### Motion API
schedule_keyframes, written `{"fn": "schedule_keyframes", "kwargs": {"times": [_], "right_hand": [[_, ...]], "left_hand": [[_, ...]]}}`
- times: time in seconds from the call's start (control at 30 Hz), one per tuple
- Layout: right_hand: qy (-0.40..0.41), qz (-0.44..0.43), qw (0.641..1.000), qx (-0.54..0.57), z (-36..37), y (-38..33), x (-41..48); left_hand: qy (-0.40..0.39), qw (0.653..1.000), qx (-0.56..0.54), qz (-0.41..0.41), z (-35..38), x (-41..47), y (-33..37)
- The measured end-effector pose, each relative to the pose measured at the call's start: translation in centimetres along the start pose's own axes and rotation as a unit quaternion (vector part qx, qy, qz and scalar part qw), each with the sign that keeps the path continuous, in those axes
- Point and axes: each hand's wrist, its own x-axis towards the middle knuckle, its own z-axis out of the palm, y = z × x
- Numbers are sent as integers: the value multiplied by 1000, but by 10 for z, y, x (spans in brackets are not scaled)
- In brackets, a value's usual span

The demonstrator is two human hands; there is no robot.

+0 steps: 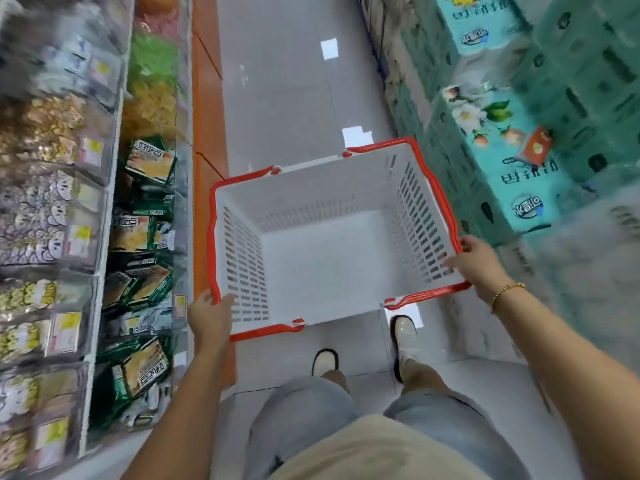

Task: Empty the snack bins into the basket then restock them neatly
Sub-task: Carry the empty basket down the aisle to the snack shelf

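A white slotted plastic basket [332, 237] with red handles hangs above the aisle floor, with nothing inside it. My left hand [209, 318] grips its near left corner, thumb over the rim. My right hand [479, 266] grips the near right corner by the red handle. On the left, clear snack bins [104, 237] line the shelves. The lower row holds green snack packets [145, 233], and the upper row holds small wrapped sweets [34, 216].
Shelving with the bins runs along the left, edged by an orange base strip [206, 133]. Stacked teal tissue packs [519, 133] fill the right side. Grey tiled floor [294, 98] stretches ahead between them. My two feet stand just behind the basket.
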Motion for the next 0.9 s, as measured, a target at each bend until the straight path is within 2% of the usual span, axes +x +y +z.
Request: {"fn": "schedule_keyframes", "kwargs": {"times": [0.13, 0.3, 0.53, 0.67, 0.9], "right_hand": [[-28, -59, 996, -53, -17, -45, 52], [-70, -131, 983, -107, -9, -104, 94], [-158, -202, 938, -232, 60, -216, 130], [-166, -225, 914, -293, 108, -269, 144], [-180, -242, 892, -337, 176, -323, 156]], "left_hand": [[78, 995, -47, -47, 22, -15, 3], [137, 981, -108, -85, 27, -27, 3], [225, 953, -151, -133, 21, 0, 3], [265, 935, -177, -157, 17, 24, 1], [287, 910, -180, -238, 15, 53, -12]]}}
